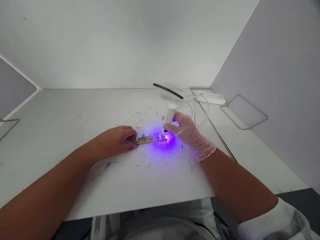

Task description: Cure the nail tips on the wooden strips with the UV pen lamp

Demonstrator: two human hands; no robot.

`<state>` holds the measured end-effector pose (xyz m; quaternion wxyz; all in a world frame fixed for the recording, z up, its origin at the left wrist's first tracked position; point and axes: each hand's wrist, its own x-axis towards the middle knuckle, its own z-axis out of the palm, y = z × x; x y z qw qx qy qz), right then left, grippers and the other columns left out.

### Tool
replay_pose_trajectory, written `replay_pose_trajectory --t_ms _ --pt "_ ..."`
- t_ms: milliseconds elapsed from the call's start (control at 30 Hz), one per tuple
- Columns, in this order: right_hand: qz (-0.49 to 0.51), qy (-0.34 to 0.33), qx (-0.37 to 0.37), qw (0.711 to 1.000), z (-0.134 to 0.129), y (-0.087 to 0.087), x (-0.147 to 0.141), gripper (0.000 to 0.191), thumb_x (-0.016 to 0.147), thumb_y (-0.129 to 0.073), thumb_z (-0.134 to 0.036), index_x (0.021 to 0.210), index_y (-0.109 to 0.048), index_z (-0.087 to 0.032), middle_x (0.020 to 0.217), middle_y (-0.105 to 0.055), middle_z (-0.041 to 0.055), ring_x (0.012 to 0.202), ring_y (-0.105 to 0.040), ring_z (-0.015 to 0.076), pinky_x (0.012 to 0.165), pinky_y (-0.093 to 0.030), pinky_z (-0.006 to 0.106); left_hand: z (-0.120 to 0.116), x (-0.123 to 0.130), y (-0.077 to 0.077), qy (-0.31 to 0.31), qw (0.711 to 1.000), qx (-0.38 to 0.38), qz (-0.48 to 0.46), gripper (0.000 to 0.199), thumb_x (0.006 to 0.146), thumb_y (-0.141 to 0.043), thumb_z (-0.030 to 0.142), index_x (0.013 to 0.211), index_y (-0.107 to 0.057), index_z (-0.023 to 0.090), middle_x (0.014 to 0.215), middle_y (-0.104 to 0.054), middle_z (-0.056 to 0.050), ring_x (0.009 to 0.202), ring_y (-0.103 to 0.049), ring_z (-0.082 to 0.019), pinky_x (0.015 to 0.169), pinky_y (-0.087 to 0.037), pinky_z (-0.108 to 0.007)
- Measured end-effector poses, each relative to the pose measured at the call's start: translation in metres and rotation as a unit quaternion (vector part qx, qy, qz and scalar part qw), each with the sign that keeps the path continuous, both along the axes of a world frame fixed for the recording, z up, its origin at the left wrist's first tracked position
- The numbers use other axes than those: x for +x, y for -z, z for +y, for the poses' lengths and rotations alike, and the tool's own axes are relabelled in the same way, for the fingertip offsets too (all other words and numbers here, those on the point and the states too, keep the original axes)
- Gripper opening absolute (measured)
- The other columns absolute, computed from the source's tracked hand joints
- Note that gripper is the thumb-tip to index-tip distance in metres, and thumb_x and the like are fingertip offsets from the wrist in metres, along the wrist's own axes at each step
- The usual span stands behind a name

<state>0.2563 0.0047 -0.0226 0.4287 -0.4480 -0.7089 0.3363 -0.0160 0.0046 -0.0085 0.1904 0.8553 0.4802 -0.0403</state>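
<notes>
My bare left hand (122, 138) is closed on the left end of a narrow wooden strip (147, 141), which lies at the middle of the table. Along the strip stand several small bluish, clear pieces (143, 136), too small to name. In my right hand (185, 128), which wears a thin clear glove, is a white UV lamp (170, 113). The lamp points down at the strip's right end and throws a bright violet glow there. A thin white cable runs from the lamp's upper part toward the back.
At the back right, a white power bank (210, 97) has a cable plugged in. A black curved bar (168, 91) lies near the back wall. Wire frames (245, 111) stick out at both sides. Dark specks dot the white table (62, 110); a dark seam crosses it at right.
</notes>
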Motion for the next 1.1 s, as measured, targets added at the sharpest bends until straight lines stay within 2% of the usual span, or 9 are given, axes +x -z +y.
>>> replay_pose_trajectory --t_ms 1100 --pt "-0.008 0.0 -0.004 1.0 -0.0008 -0.0022 -0.0002 0.015 0.079 -0.066 -0.033 0.088 -0.067 -0.022 0.087 -0.065 0.003 0.084 -0.059 0.0186 0.077 -0.049 0.039 -0.0009 0.0004 0.0 -0.008 1.0 0.0 -0.012 0.032 0.083 -0.054 0.052 0.099 -0.064 0.026 0.092 -0.062 -0.002 0.08 -0.056 -0.018 0.066 -0.04 -0.029"
